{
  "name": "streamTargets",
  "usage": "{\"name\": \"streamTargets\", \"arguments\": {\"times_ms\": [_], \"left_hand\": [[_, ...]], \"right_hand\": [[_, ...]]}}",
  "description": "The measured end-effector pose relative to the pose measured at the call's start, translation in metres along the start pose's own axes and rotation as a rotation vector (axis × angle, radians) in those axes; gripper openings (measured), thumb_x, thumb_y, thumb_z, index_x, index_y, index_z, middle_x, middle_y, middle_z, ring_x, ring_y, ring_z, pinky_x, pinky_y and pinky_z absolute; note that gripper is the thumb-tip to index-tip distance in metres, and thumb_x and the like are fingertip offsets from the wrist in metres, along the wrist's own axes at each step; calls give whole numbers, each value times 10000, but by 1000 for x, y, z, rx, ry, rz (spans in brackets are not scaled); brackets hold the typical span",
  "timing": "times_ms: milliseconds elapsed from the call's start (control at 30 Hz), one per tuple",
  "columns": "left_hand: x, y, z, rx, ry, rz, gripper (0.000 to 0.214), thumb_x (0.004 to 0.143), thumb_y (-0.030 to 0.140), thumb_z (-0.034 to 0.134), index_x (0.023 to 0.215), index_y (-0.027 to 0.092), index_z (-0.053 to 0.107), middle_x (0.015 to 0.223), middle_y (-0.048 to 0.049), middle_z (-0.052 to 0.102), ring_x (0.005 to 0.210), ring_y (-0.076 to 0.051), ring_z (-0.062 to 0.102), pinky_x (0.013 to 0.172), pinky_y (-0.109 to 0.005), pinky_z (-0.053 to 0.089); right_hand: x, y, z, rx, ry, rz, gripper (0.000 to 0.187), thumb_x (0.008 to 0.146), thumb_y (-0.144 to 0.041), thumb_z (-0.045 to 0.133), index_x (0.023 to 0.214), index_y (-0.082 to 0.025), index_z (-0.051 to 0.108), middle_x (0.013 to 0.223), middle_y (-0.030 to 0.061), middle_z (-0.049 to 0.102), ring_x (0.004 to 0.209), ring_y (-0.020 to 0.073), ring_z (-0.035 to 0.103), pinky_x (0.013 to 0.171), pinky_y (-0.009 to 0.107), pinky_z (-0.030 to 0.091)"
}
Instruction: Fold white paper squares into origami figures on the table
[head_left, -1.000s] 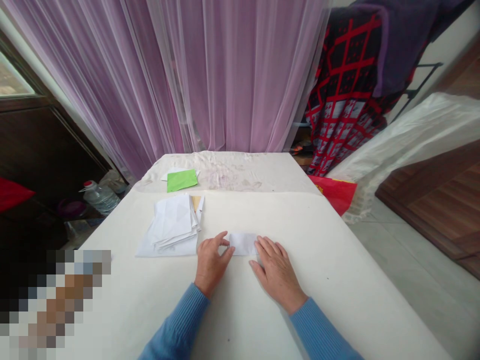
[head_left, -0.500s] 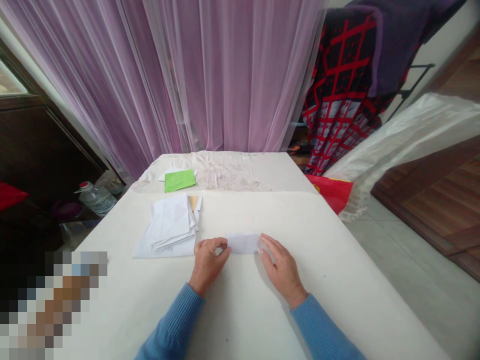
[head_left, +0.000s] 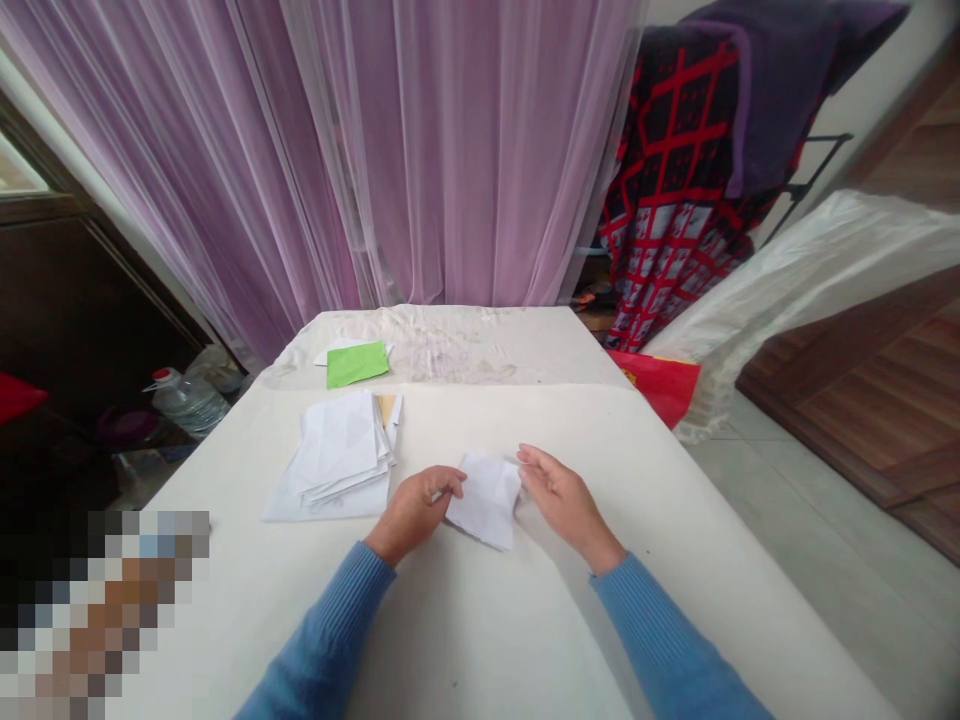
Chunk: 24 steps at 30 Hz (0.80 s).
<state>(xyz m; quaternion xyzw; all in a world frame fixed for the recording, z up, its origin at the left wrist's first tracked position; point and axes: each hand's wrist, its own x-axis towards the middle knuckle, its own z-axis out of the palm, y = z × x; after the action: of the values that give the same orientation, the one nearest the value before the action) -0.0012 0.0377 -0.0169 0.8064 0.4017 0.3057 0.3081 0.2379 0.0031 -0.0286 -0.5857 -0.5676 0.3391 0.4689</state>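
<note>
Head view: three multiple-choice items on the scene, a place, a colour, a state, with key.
1. Where is the stack of white paper relative to the left hand? A to its left, B to its right, C under it.
2. Colour of the top sheet at the far end of the table? A red, B blue, C green.
3. The right hand is: A a closed fist, B open beside the white paper, C gripping a bottle.

1 A, it lies left of that hand; 2 C, the sheet shows green; 3 B, its fingers are extended.
</note>
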Motion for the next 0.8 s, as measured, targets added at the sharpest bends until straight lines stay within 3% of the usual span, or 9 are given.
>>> {"name": "streamTargets", "arguments": {"times_ms": [167, 267, 400, 500, 600, 733, 800], "left_hand": [[8, 5, -4, -28, -93, -3, 215, 741, 54, 446, 730, 217, 586, 1036, -10, 724, 977, -133, 660, 917, -267, 486], [11, 7, -4, -31, -137, -2, 244, 700, 24, 421, 705, 213, 577, 1040, -1, 723, 974, -125, 655, 901, -249, 486], [17, 4, -11, 41, -199, 28, 280, 670, 0, 396, 685, 207, 585, 1044, 3, 722, 966, -123, 655, 887, -244, 491], [22, 7, -21, 199, -214, 23, 320, 663, -23, 383, 686, 201, 611, 1050, -14, 725, 992, -146, 659, 907, -272, 496], [17, 23, -19, 399, -105, -6, 382, 719, -26, 385, 840, 196, 671, 1094, -53, 717, 1035, -182, 653, 963, -335, 487], [-5, 50, 14, 444, -6, 141, 327, 878, 149, 465, 1165, 197, 616, 1215, -93, 667, 1128, -214, 612, 1027, -416, 458], [-16, 55, 35, 482, 4, 139, 377, 894, 280, 528, 1259, 189, 557, 1313, -120, 606, 1229, -263, 546, 1070, -491, 407]], "right_hand": [[37, -7, 13, -154, -128, -18, 462, 775, -316, 633, 1225, -216, 616, 1209, 103, 666, 1097, 232, 624, 882, 359, 510], [53, -9, 20, -197, -276, 3, 479, 748, -283, 657, 1217, -190, 621, 970, 49, 725, 862, 178, 656, 777, 297, 502], [61, -13, 21, -257, -391, 30, 235, 730, -235, 628, 937, -164, 713, 696, -15, 666, 623, 121, 572, 568, 218, 409], [57, -16, 19, -303, -323, 48, 111, 717, -231, 613, 767, -170, 691, 649, -22, 635, 596, 111, 533, 542, 210, 356], [46, -16, 19, -374, -194, 85, 104, 731, -250, 575, 691, -185, 646, 632, -16, 613, 602, 119, 514, 548, 221, 328], [29, -15, 22, -419, -45, 123, 162, 777, -296, 522, 694, -209, 630, 627, -19, 611, 597, 126, 521, 545, 225, 325], [23, -14, 22, -410, 6, 122, 181, 789, -310, 512, 696, -214, 634, 620, -22, 619, 580, 126, 535, 535, 223, 337]]}}
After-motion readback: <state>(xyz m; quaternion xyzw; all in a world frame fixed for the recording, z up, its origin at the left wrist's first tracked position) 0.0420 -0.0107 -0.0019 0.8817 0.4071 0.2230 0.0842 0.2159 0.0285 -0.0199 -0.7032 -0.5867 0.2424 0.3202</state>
